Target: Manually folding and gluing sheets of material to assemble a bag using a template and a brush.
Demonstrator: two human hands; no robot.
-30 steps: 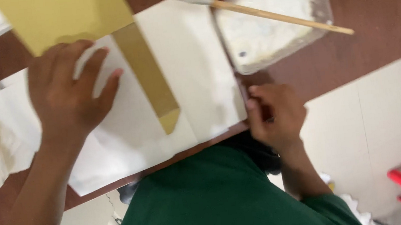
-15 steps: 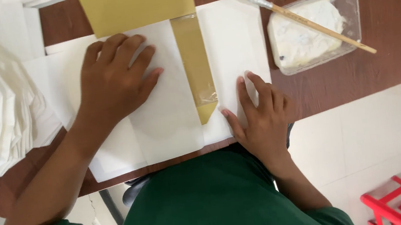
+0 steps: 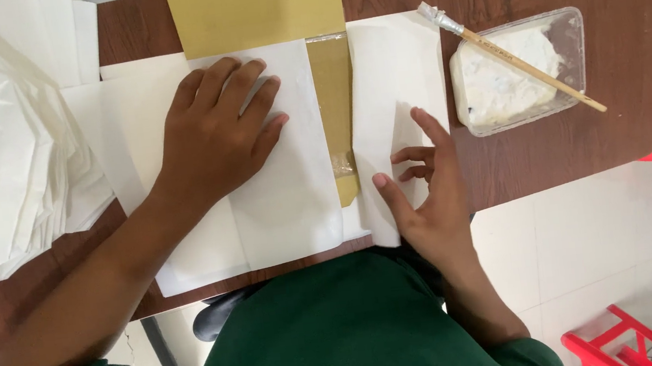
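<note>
1. Since half a second ago, the right hand (image 3: 426,196) has been lifted off the flat sheet and now raises the right flap (image 3: 384,119) of the white paper, which stands partly folded toward the gold strip (image 3: 335,108); the view has also drawn closer.
2. The left hand (image 3: 223,137) is laid flat and spread on the left panel of white paper (image 3: 287,204), palm down, nothing being clasped; the sheet is pinned to the bench (image 3: 552,157).
3. The right grip is loose and half open: the thumb is set under the flap's edge, the fingers curled just beside it, so the flap is propped rather than pinched.
4. A skewed crease could result if the flap is let down at an angle, since its lower corner juts past the bench edge unsupported.
5. The gold strip between the two hands looks glossy, perhaps with wet paste; fingers dragged across it could be smeared and the paper soiled.
6. Beyond the right hand, well apart, a plastic tub of white paste (image 3: 518,71) is seen with a brush (image 3: 508,56) balanced across its rim; a careless swing could knock the brush off.
7. Left of the left hand, the loose stack of white sheets (image 3: 2,138) could be nudged off by the forearm.
</note>
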